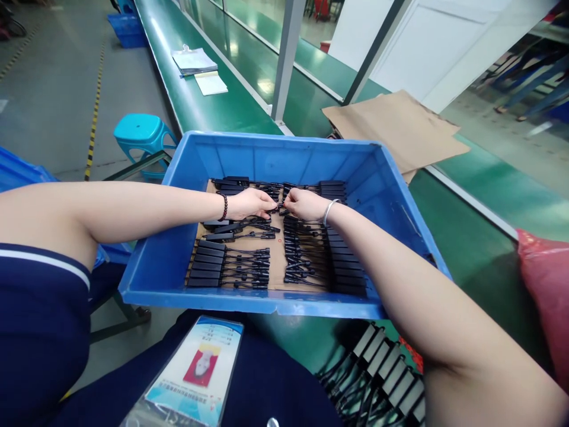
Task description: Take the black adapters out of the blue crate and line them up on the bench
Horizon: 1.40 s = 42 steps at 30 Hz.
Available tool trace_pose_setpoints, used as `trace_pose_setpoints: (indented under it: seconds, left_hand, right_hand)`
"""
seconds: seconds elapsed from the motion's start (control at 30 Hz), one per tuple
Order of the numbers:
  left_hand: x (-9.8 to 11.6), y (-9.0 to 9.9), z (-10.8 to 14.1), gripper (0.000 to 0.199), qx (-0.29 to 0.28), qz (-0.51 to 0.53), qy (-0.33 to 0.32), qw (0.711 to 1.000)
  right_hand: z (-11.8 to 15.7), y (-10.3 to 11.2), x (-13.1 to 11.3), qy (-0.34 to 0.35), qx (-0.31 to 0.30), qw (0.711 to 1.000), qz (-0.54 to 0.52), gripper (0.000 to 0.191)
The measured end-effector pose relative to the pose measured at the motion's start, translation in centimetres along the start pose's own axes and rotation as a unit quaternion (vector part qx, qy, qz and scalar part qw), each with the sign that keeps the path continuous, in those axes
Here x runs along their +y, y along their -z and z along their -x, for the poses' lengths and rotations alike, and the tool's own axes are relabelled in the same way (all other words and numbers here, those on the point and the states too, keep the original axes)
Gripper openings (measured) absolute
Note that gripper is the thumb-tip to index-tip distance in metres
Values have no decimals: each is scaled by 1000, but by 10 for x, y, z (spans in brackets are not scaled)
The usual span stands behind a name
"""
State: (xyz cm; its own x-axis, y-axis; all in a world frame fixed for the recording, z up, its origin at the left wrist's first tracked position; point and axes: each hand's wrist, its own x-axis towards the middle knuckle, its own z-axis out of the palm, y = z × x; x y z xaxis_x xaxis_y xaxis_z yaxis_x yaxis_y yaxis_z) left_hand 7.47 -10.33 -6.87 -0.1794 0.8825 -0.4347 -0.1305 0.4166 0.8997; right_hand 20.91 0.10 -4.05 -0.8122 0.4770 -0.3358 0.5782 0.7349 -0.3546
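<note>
One blue bin (284, 305) is holding two columns of black adapters (208, 261), packed too closely for an exact count. Two hands are meeting near its far middle — the left hand (253, 203) reaching in from the left, the right hand (306, 204) from the right, both palms facing down. Each is narrowing its fingertips on black cable ends (280, 206). The adapters' long axes are running roughly crosswise — their cables pointing inward over one cardboard strip (276, 261).
</note>
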Motion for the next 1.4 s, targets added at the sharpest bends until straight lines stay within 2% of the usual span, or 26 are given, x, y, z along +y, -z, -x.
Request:
trace_pose_setpoints:
  seconds: [0.17, 0.3, 0.37, 0.43, 0.47, 0.53, 0.6, 0.7, 0.77, 0.83, 0.93, 1.1, 1.2, 1.3, 1.4]
  left_hand:
    - [0, 0, 0, 11, 11, -22, -1, 1000]
    - [-3, 3, -3, 10, 2, -29, 31, 999]
    - [-5, 4, -5, 11, -3, -76, 32, 997]
    - [-5, 5, -5, 18, -7, -177, -11, 984]
    - [-5, 5, -5, 22, -10, -245, -53, 968]
    - [-4, 4, 0, 24, -42, -388, -139, 910]
    - [-5, 2, 8, 19, -128, -502, -191, 834]
    - [-11, -2, 22, 21, -260, -598, -197, 732]
    - [-17, -3, 29, 20, -291, -638, -196, 685]
    - [-22, -4, 33, 16, -291, -662, -198, 662]
    - [-23, -4, 34, 13, -283, -680, -191, 649]
    - [-19, -8, 34, 7, -287, -686, -147, 653]
    - [-20, -9, 36, 7, -272, -680, -128, 668]
    - [-23, -8, 38, 16, -248, -665, -120, 694]
    - [-27, -9, 42, 23, -240, -659, -125, 701]
  right_hand:
    - [0, 0, 0, -1, -7, 1000, 6, 13]
    - [-2, -1, 2, 6, -6, 1000, 10, 13]
    - [-2, -2, 3, 6, -9, 1000, 14, 13]
    - [-2, -3, 3, 8, -9, 1000, 20, 13]
    - [-2, -3, 3, 9, -9, 1000, 24, 12]
    - [-2, -2, 2, 14, -9, 999, 32, 12]
    - [-2, -2, 2, 19, -11, 999, 38, 12]
    - [-2, -2, 2, 20, -13, 999, 45, 12]
    - [-2, -3, 2, 16, -14, 999, 49, 12]
    - [-2, -4, 3, 16, -17, 998, 51, 12]
    - [-2, -5, 4, 22, -16, 998, 50, 11]
    - [-2, -5, 2, 24, -14, 998, 52, 8]
    - [-2, -4, 2, 26, -12, 998, 55, 7]
    - [-2, -4, 1, 26, -11, 998, 58, 8]
    - [-1, -3, 0, 26, -10, 998, 64, 9]
